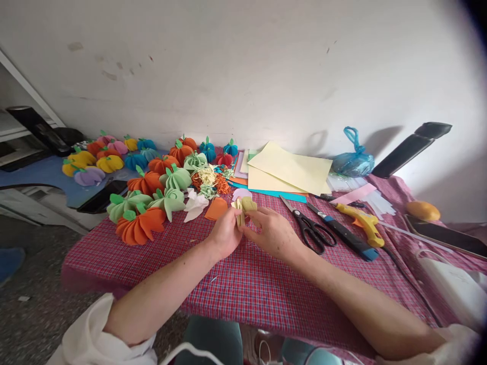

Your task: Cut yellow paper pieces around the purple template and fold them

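Note:
Between my two hands is a small stack of pale yellow paper pieces (240,215), held above the checked cloth. My left hand (225,233) grips the stack from the left, thumb up along its side. From the right, my right hand (272,230) has its fingers bent at the stack's edge; its fingertips are partly hidden behind the paper. An olive-yellow paper piece (249,204) shows just behind the stack. Beyond it lies a lilac paper piece (242,193), and an orange paper piece (216,208) rests to the left.
Several paper pumpkins (140,225) crowd the left side, near shredded paper (207,177). Yellow sheets (291,170) lie at the back. On the right are scissors (310,228), a utility knife (350,237), a yellow glue gun (361,223) with its cord, and a blue bag (353,161).

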Demonstrator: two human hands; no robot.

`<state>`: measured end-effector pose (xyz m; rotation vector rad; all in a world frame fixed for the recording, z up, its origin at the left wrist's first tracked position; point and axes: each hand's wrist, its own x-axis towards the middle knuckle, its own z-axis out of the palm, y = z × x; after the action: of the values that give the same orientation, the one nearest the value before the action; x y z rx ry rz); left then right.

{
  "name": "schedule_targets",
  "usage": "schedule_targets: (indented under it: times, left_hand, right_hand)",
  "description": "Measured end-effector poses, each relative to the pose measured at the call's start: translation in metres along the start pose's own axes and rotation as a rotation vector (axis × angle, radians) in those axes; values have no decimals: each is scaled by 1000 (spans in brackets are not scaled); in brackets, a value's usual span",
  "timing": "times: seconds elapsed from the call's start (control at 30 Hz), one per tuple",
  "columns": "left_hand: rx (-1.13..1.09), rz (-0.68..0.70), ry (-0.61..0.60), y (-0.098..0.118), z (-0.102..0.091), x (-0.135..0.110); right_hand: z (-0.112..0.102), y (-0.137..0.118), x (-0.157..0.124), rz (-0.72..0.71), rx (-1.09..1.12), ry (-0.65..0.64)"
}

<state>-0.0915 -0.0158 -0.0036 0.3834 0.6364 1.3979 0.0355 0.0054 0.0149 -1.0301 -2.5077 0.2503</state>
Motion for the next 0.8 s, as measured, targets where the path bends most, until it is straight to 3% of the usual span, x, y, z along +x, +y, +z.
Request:
schedule_targets:
  times: [0.27, 0.4, 0.8]
  left_hand:
    - [-38, 44, 59, 3, 5, 1]
    - [-86, 36, 29, 4, 5, 0]
    - [-63, 55, 73, 3, 4, 2]
  right_hand:
    - [-4, 9, 5, 86, 82, 19]
    - [-5, 17, 8, 146, 69, 48]
    - [-3, 20, 8, 183, 54, 104]
